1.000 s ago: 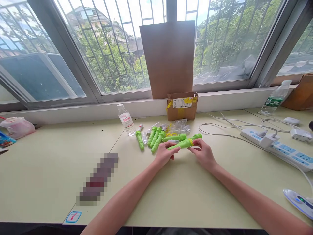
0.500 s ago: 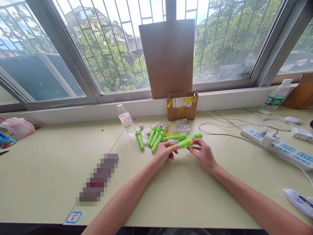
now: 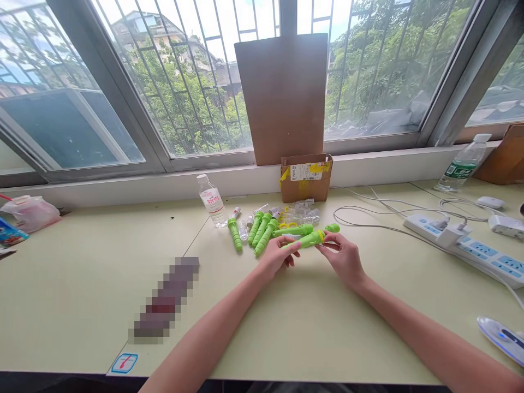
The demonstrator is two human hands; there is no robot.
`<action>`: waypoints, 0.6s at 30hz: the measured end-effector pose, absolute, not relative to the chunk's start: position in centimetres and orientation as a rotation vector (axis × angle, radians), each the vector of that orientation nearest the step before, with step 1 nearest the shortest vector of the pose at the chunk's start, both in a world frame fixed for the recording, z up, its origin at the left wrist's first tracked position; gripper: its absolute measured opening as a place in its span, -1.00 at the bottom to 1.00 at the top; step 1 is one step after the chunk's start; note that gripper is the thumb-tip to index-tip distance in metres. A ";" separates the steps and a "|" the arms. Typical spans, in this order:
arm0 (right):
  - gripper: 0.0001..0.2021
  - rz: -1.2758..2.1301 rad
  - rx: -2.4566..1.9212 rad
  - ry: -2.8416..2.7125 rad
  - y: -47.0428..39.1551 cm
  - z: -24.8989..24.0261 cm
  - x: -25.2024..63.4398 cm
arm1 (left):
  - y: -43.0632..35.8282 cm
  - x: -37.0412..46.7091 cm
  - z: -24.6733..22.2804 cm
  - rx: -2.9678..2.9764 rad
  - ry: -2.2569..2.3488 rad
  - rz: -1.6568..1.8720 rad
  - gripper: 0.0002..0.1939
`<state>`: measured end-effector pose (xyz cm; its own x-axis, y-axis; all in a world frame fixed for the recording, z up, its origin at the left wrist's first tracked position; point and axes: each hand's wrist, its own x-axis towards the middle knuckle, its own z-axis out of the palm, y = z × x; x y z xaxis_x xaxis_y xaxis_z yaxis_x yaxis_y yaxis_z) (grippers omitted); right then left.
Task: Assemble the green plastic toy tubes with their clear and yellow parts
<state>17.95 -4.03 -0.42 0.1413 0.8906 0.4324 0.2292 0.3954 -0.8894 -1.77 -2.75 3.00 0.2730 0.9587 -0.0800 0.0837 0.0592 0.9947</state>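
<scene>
- Green plastic up front, just right of the middle of the frame: a green tube [image 3: 305,241] slants between 2 bare hands, yellow-ringed end to the right.
- Left hand [image 3: 277,256] has the body of it, fingers closed round, thumb along the near side; the other end is lost behind that hand.
- Right hand [image 3: 344,259] is at the yellow ring [image 3: 320,236], thumb and fingertips drawn narrow about that end; how hard they press, I can't tell.
- So which step? Close work at the ringed end, I'd judge, a fit or a twist; the view doesn't settle which.
- Next move calls for, by my reading, a steady left hold and the right squared up to the tube; a crooked angle could bind.
- Mid-frame, just beyond: 3 green tubes [image 3: 261,231] side by side, 1 single tube [image 3: 234,236] at their left, 1 crosswise tube [image 3: 292,231] behind the held piece.
- Above those, clear plastic pieces [image 3: 305,212] and loose yellow rings [image 3: 292,224], right before the cardboard box [image 3: 306,185].
- Water bottle [image 3: 213,204] flanks the heap at left; white power strip [image 3: 470,248] lies well apart, far right, on the same pale desk [image 3: 311,327].
</scene>
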 end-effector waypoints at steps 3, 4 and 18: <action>-0.70 0.675 -1.088 -1.351 -3.9 -0.3 18.0 | -3.0 -1.5 2.6 1.469 1.113 1.028 -0.57; -0.69 0.693 -1.085 -1.343 -3.9 -0.2 18.0 | -3.0 -1.5 2.5 1.524 1.111 1.064 -0.57; -0.72 0.779 -1.048 -1.436 -4.1 -0.4 17.7 | -2.6 -2.0 2.4 1.706 1.145 1.054 -0.67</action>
